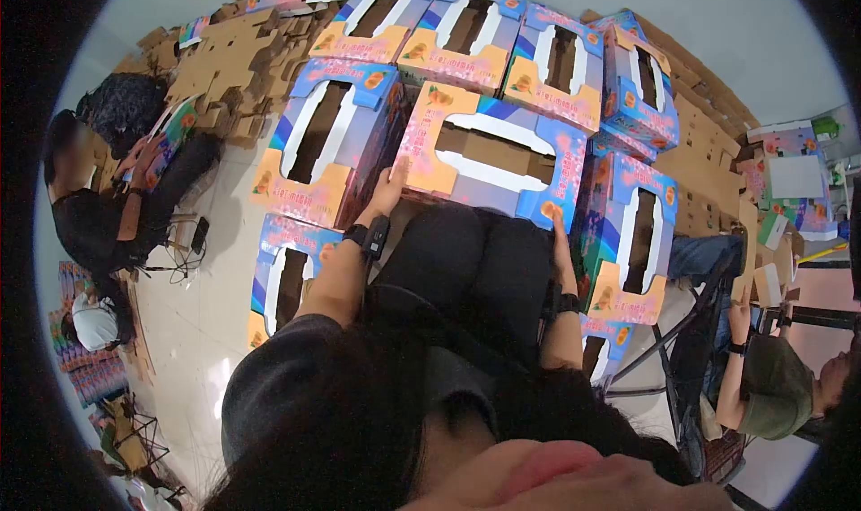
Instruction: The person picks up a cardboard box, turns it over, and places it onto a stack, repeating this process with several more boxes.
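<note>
A printed cardboard box (pixel 426 159), pink, orange and blue with fruit pictures, lies in front of my knees. A long cut-out in its top face has white-edged flaps, and brown cardboard shows inside. My left hand (pixel 388 191) grips its left side near the lower corner. On the opposite lower corner, my right hand (pixel 560 233) holds the blue end with fingers along the edge. Matching boxes stand close on both sides, including a left box (pixel 309 192) and a right box (pixel 659 282). The held box's underside is hidden.
A row of similar boxes (pixel 453 53) stands behind. Flat brown cardboard (pixel 224 53) is piled at the back left, with more cardboard (pixel 708 161) at the right. A seated person (pixel 99 224) handles a printed piece on the left; another person (pixel 771 376) works at the right.
</note>
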Motion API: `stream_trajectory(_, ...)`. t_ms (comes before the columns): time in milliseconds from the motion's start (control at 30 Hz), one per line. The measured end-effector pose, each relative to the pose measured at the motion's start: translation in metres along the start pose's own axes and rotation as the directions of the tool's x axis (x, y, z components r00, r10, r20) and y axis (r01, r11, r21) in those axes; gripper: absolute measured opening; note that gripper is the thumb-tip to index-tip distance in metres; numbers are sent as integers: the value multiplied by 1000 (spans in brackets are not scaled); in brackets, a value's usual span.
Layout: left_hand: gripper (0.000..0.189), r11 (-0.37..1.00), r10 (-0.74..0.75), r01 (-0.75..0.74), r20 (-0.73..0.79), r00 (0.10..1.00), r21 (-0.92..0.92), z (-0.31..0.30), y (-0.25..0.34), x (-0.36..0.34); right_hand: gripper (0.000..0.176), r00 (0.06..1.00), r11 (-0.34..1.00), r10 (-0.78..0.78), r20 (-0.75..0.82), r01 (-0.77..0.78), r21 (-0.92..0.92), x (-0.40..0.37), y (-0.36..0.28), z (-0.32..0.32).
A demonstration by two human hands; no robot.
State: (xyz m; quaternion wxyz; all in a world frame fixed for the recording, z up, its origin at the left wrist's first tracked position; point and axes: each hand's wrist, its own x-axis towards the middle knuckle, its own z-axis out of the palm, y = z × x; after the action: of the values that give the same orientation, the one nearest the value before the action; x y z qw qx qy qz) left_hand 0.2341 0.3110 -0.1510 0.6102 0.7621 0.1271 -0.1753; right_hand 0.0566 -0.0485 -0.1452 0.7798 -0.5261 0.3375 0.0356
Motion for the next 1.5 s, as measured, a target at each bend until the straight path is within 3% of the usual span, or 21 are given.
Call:
stream_trajectory(133, 84, 1000, 16, -18, 48, 999, 25, -3, -8, 8, 79, 998, 997, -52, 25, 51, 54, -25, -16, 25)
stream_trajectory(300, 88, 1000, 12, -11, 71, 997, -9, -4, -6, 11, 71, 987, 990, -134, 90, 129, 58, 4, 13, 5)
stream_trajectory(400, 90, 991, -30, 48, 139, 990, -124, -5, 3, 5, 73, 989, 993, -114, 92, 115, -10, -2, 11, 2)
stream_trajectory(533, 89, 993, -27, 36, 81, 996, -116, -5, -34, 36, 78, 996, 992, -46, 75, 55, -113, -25, -5, 15)
stream_trajectory(733, 87, 998, -11, 16, 91, 996, -59, -8, -31, 33, 85, 997, 998, -37, 63, 41, -56, -38, -18, 34)
stream_trajectory(833, 81, 989, -93, 102, 85, 992, -109, -6, 52, -36, 84, 998, 998, -37, 57, 40, -48, -39, -21, 34)
stream_trajectory(933, 71, 964, 22, 45, 248, 969, -263, -5, 1, 15, 82, 997, 998, -58, 45, 60, -36, -38, -32, 34)
stream_trajectory(1033, 64, 957, 60, 25, 280, 958, -288, -10, 50, -27, 77, 997, 994, 64, 32, -66, 89, -49, -48, 39)
stream_trajectory(1133, 59, 963, 62, 49, 395, 917, -265, -18, 65, -33, 71, 999, 999, 30, -30, -30, 15, -49, -62, 39)
stream_trajectory(1233, 63, 977, 45, 34, 360, 932, -209, -16, 44, -5, 68, 993, 993, -103, 52, 105, -44, -29, -61, 28)
stream_trajectory(1333, 74, 983, 33, 26, 313, 949, -182, -9, 14, 14, 71, 999, 998, -31, 11, 32, -61, -33, -60, 31)
stream_trajectory(1400, 86, 995, 31, -50, 218, 975, 82, -13, 20, -16, 77, 995, 994, 19, 101, -9, -105, 28, -3, -17)
stream_trajectory(1467, 103, 957, 39, -90, 186, 982, 275, -15, -10, -5, 90, 997, 962, -8, 72, 27, -272, 38, 9, -25)
stream_trajectory(1500, 111, 924, 43, -104, 170, 985, 368, -17, -25, 1, 91, 991, 971, 100, 84, -79, -226, 40, 11, -30)
